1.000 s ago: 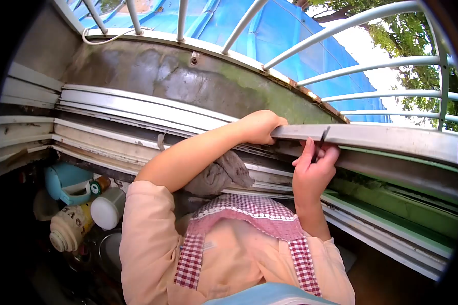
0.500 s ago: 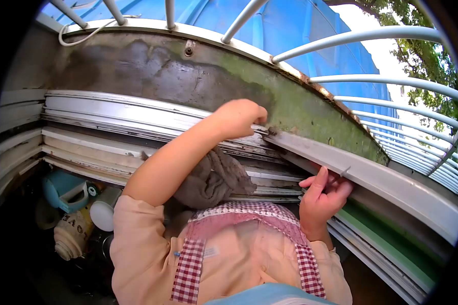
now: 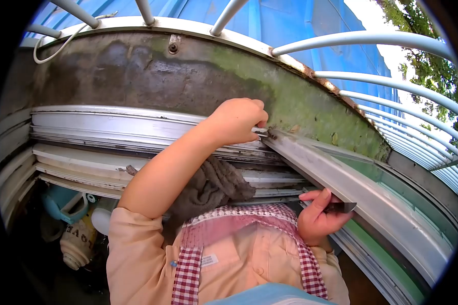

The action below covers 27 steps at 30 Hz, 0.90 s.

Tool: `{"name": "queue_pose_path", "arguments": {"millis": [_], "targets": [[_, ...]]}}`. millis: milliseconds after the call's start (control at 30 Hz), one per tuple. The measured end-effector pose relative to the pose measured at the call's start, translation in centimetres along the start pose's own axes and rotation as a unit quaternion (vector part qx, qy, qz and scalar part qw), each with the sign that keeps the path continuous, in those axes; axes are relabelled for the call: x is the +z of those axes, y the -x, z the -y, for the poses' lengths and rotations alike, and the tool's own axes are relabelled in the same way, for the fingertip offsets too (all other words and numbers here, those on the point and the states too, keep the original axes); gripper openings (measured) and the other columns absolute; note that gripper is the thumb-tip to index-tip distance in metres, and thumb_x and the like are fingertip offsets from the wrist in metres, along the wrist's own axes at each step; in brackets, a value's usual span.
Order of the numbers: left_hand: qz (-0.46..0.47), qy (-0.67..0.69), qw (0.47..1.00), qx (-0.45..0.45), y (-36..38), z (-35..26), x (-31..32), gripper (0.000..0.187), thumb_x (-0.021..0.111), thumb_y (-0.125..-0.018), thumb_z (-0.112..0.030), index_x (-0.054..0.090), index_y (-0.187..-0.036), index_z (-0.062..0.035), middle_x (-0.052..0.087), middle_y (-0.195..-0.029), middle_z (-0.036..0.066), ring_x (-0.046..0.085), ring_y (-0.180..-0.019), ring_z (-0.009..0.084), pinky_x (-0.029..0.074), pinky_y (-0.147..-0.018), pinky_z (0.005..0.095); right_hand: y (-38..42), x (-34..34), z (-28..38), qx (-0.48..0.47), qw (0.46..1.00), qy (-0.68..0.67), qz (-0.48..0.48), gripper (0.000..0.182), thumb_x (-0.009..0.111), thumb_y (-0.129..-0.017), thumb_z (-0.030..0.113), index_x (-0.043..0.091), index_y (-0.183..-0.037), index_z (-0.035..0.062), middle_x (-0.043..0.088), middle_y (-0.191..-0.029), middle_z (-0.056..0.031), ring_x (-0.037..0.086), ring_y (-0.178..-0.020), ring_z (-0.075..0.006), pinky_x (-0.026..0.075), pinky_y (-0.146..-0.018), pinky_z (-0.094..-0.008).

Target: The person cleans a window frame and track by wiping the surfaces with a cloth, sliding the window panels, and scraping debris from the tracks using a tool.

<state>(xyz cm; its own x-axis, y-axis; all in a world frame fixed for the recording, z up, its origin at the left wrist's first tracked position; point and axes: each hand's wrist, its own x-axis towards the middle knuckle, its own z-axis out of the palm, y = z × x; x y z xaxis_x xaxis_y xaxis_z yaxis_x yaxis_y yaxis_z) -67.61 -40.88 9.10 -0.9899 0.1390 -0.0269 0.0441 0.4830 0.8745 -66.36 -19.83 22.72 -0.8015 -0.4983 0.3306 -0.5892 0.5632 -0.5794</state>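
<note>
My left hand (image 3: 237, 121) is closed, fingers curled down at the junction of the silver window track (image 3: 122, 122) and the sash frame (image 3: 341, 175). A small pale tip shows beneath its fingers; what they pinch is hidden. A crumpled grey-brown rag (image 3: 216, 183) lies over the lower tracks, partly behind my left forearm. My right hand (image 3: 321, 216) is closed around a flat metal blade (image 3: 343, 207) with a slanted end, just in front of the sash frame. The blade's other end is hidden in my fingers.
A stained, mossy ledge (image 3: 178, 71) runs behind the track. White metal bars (image 3: 366, 40) rise beyond it, with a white cable (image 3: 56, 56) looped at left. Below the tracks at left are a light-blue container (image 3: 61, 203) and a cream jar (image 3: 78, 244).
The view has shifted, and glass now shows behind the sash frame. My right hand sits lower, its blade turned from edge-on to flat side. My left hand stays at the same junction.
</note>
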Motion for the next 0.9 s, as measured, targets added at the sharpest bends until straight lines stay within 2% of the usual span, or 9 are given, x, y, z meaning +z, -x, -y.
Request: {"name": "queue_pose_path", "arguments": {"millis": [300,400,467,567,667,767,800,867,900], "targets": [[-0.052,-0.078,0.992,0.089,0.2,0.0,1.1,0.015,0.071,-0.069,-0.016,0.066,-0.08,-0.008,0.058,-0.083,0.007,0.058,-0.084,0.0272,0.048,-0.071,0.0391,-0.1,-0.4,0.0,0.017,0.999,-0.007,0.027,0.035,0.049,-0.093,0.001,0.029,-0.122,-0.0042,0.053,-0.082,-0.0104,0.052,-0.049,-0.011,0.042,-0.046,-0.0212],[-0.035,0.023,0.997,0.069,-0.1,0.5,0.6,0.013,0.071,-0.072,-0.016,0.068,-0.078,-0.006,0.06,-0.082,0.007,0.059,-0.077,0.0278,0.048,-0.068,0.0384,0.1,-0.7,0.2,0.051,0.997,-0.041,0.029,0.037,0.058,-0.089,0.0,0.032,-0.114,-0.0084,0.061,-0.08,-0.0112,0.054,-0.056,-0.008,0.043,-0.051,-0.0189],[-0.05,0.079,0.995,0.027,-0.3,0.7,-0.6,0.015,0.07,-0.076,-0.016,0.067,-0.078,-0.0017,0.061,-0.075,0.011,0.058,-0.065,0.0285,0.046,-0.06,0.0367,0.3,-2.0,0.4,0.118,0.981,-0.087,0.126,0.027,0.056,-0.09,0.003,0.04,-0.11,-0.0057,0.062,-0.08,-0.0091,0.053,-0.061,-0.0064,0.041,-0.053,-0.0187],[-0.157,0.049,0.986,-0.032,1.1,-1.3,-3.4,0.021,0.066,-0.081,-0.018,0.063,-0.075,0.0021,0.058,-0.065,0.015,0.053,-0.058,0.0292,0.042,-0.056,0.0367,0.5,-2.1,0.9,0.216,0.923,-0.148,0.28,0.012,0.048,-0.094,0.007,0.051,-0.103,0.0,0.059,-0.076,-0.0055,0.052,-0.061,-0.0065,0.04,-0.054,-0.0209],[-0.143,0.056,0.984,-0.089,4.7,-5.6,-5.1,0.033,0.062,-0.086,-0.025,0.062,-0.072,0.0041,0.055,-0.062,0.016,0.052,-0.056,0.0255,0.041,-0.055,0.0366,-0.1,0.3,-0.2,0.348,0.789,-0.309,0.402,0.018,0.04,-0.098,0.014,0.053,-0.1,0.0018,0.051,-0.077,-0.0007,0.045,-0.062,-0.0058,0.038,-0.057,-0.0201],[-0.025,0.158,0.974,-0.157,8.0,-9.0,-4.0,0.043,0.057,-0.092,-0.032,0.059,-0.073,0.0068,0.054,-0.062,0.016,0.053,-0.058,0.0169,0.039,-0.054,0.0348,0.2,3.7,-1.4,0.333,0.785,-0.34,0.395,0.02,0.041,-0.099,0.018,0.053,-0.103,0.0022,0.05,-0.08,0.0007,0.043,-0.064,-0.0055,0.038,-0.058,-0.0201],[-0.087,0.241,0.959,-0.123,8.6,-8.9,-1.9,0.038,0.061,-0.089,-0.028,0.06,-0.074,0.0064,0.056,-0.067,0.015,0.054,-0.061,0.0182,0.04,-0.055,0.0344,0.4,5.0,-1.3,0.327,0.791,-0.338,0.393,0.019,0.045,-0.099,0.018,0.051,-0.107,0.0018,0.051,-0.083,0.0005,0.046,-0.067,-0.0059,0.04,-0.06,-0.0212],[-0.216,0.092,0.967,-0.096,9.1,-7.5,1.7,0.029,0.063,-0.087,-0.022,0.063,-0.077,0.0054,0.057,-0.071,0.014,0.055,-0.064,0.0188,0.042,-0.057,0.0337,1.3,6.4,-1.3,0.173,0.847,-0.302,0.402,0.019,0.048,-0.097,0.015,0.048,-0.11,0.0008,0.054,-0.088,-0.0011,0.051,-0.072,-0.0061,0.044,-0.064,-0.0219],[-0.223,0.129,0.956,-0.141,9.1,-7.3,2.3,0.022,0.063,-0.086,-0.017,0.064,-0.08,0.0044,0.058,-0.071,0.012,0.057,-0.067,0.0189,0.043,-0.06,0.0327,1.7,6.9,-0.9,0.211,0.831,-0.332,0.393,0.022,0.052,-0.096,0.013,0.047,-0.113,0.0004,0.057,-0.094,-0.0029,0.055,-0.078,-0.0063,0.048,-0.069,-0.0234]]}}
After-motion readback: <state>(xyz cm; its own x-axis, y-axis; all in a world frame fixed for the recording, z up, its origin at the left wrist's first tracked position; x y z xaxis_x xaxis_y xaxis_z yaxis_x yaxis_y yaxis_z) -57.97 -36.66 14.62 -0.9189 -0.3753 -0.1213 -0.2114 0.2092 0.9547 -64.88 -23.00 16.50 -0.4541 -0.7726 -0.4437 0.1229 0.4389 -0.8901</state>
